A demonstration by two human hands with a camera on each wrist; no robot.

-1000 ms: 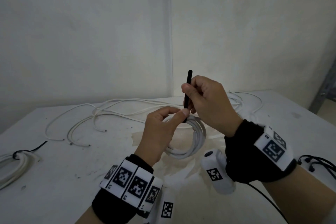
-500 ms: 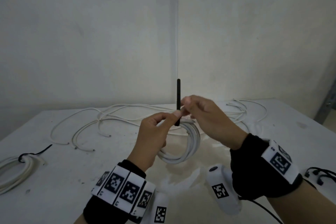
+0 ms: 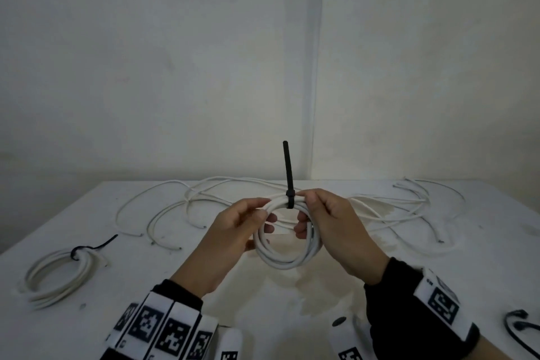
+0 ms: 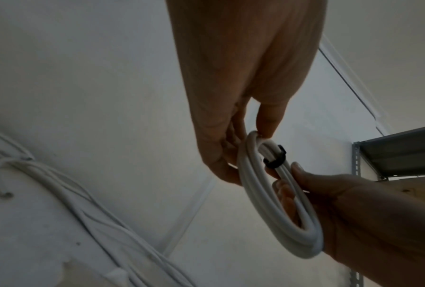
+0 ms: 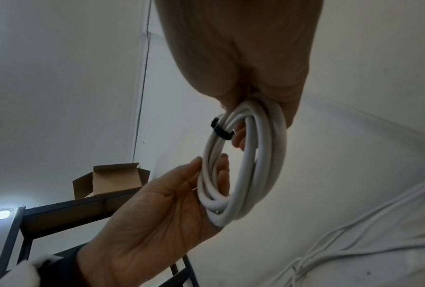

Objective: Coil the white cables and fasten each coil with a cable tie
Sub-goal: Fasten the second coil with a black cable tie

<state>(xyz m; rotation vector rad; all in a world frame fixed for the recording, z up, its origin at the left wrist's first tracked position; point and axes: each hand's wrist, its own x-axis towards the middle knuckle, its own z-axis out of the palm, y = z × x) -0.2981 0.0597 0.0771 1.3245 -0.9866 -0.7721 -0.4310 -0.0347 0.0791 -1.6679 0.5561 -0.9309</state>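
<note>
Both hands hold a small white cable coil (image 3: 287,257) upright above the table. A black cable tie (image 3: 290,199) is closed round the top of the coil, and its tail stands straight up. My left hand (image 3: 264,210) grips the coil's left side with curled fingers. My right hand (image 3: 305,207) grips the right side, thumb and forefinger right beside the tie's head. The left wrist view shows the coil (image 4: 275,209), the tie (image 4: 275,159) and my left hand (image 4: 250,134). The right wrist view shows the coil (image 5: 243,165) and the tie (image 5: 221,130).
A tied coil (image 3: 58,272) with a black tie lies at the table's left. Loose white cables (image 3: 204,199) sprawl along the back and right. Black ties (image 3: 520,327) lie at the right edge. A metal shelf (image 4: 403,153) and a cardboard box (image 5: 113,178) stand beyond.
My right hand has let go of the tie's tail and now grips the coil's right side. The tie sits tight round the coil. Both hands have spread apart to the coil's sides.
</note>
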